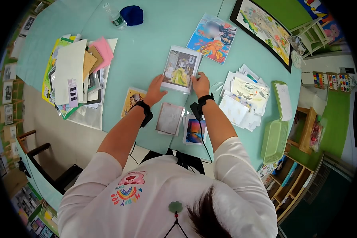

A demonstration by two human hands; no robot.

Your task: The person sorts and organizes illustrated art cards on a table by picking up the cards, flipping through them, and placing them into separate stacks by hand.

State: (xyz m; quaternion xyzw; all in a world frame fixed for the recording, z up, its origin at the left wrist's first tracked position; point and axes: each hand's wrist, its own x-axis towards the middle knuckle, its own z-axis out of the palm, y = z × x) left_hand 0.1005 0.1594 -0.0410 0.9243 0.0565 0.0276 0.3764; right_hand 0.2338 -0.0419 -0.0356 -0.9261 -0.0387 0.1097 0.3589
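Observation:
A picture print (180,67) showing a figure in a yellow dress lies on the pale green table, apparently on a small stack. My left hand (156,92) touches its lower left edge, fingers stretched and thumb apart. At the right edge is my right hand (201,84), its bent fingers closed on the print's side. Just below the hands are a pale grey sheet in a clear sleeve (170,118) and a sunset picture (194,131). A yellow-orange picture (133,101) lies beside my left forearm, which partly covers it.
A blue and orange poster (212,38) and a framed picture (262,29) lie beyond. Paper piles lie left (70,75) and right (245,97). A green plastic tray (274,141) stands at the right edge. A bottle (115,16) and dark blue item (132,15) are at the back.

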